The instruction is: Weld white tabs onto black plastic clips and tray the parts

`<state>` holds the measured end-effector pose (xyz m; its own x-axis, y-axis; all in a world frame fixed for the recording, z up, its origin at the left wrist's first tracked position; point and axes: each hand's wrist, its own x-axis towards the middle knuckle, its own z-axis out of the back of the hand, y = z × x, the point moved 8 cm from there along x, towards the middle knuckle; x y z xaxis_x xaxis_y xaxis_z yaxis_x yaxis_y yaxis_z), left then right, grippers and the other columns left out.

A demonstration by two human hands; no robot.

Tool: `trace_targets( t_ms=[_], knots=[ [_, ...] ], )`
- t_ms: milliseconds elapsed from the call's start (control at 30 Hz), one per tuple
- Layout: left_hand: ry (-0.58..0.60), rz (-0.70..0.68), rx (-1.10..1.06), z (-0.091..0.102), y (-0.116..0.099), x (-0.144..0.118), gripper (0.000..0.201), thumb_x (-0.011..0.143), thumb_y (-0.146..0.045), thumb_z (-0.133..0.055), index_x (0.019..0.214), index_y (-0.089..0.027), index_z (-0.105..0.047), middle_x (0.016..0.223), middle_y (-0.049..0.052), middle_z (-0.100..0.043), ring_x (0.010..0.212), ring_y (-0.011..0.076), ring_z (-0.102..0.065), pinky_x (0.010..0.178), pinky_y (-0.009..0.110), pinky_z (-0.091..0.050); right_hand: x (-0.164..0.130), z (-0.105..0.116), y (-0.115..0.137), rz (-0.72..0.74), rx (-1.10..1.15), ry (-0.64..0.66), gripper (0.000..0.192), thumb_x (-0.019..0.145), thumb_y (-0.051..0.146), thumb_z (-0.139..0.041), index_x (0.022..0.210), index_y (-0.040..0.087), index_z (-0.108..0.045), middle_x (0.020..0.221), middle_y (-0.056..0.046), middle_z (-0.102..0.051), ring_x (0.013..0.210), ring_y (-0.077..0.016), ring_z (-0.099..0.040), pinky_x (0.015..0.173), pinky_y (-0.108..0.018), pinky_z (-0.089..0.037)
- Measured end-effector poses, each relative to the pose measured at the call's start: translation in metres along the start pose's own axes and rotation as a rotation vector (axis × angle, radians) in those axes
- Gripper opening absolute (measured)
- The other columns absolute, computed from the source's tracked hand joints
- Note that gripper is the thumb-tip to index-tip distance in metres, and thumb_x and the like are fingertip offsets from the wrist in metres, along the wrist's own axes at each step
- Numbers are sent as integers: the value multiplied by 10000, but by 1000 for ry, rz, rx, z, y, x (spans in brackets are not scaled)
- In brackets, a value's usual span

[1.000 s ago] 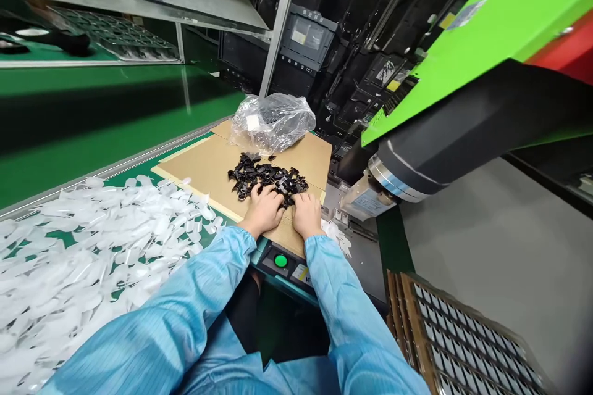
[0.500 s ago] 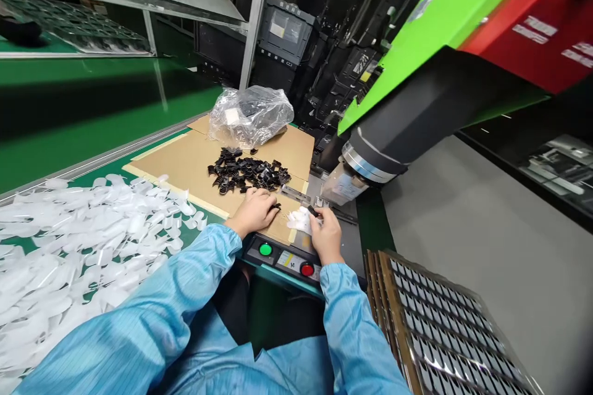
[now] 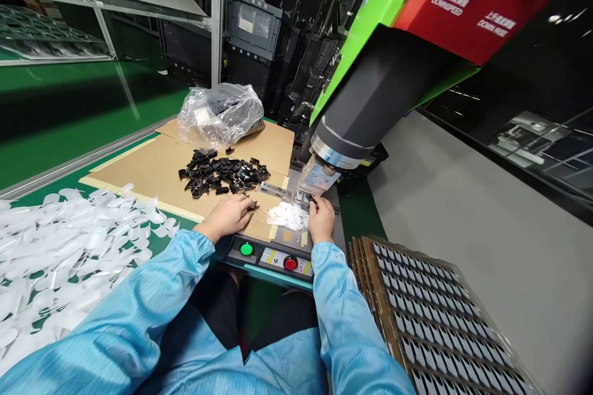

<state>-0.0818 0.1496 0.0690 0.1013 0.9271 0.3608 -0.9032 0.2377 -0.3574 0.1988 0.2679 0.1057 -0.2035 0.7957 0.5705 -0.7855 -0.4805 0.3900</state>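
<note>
My left hand (image 3: 230, 216) rests on the brown cardboard sheet (image 3: 157, 170), fingers pinched on a small black plastic part (image 3: 254, 205) just in front of the pile of black parts (image 3: 222, 174). My right hand (image 3: 321, 220) reaches under the metal head of the green press machine (image 3: 324, 166) and holds a small dark part at its fingertips. A little heap of white plastic pieces (image 3: 288, 216) lies between both hands. Both sleeves are light blue.
A clear bag of black parts (image 3: 220, 114) sits at the cardboard's far end. Many white plastic pieces (image 3: 60, 241) cover the green bench at left. Green button (image 3: 246, 249) and red button (image 3: 290, 263) sit on the front panel. Stacked trays (image 3: 440, 327) stand at right.
My right hand left the black pile, moved right and then forward under the machine head with a small part. My left hand drew back from the pile with a part. The view swung right.
</note>
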Motion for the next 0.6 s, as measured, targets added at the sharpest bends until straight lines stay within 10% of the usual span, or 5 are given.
trace_targets(
  t_ms=[300, 600],
  knots=[
    [-38, 15, -39, 4, 1, 2, 254, 1057, -398, -514, 1123, -226, -688, 1053, 64, -717, 1006, 249, -661, 900, 404, -506, -2, -11, 18, 73, -251, 184, 433, 1024, 222, -538, 1428, 211, -694, 1216, -133, -604, 1143, -310, -478, 1022, -415, -399],
    [-144, 19, -175, -4, -55, 60, 303, 1036, -389, -581, 1230, -239, -758, 1185, 45, -747, 1116, 232, -671, 977, 367, -519, -2, -8, 15, 14, -297, 308, 578, 939, 88, -559, 1490, 251, -624, 1249, -121, -594, 1172, -315, -477, 996, -418, -398]
  ],
)
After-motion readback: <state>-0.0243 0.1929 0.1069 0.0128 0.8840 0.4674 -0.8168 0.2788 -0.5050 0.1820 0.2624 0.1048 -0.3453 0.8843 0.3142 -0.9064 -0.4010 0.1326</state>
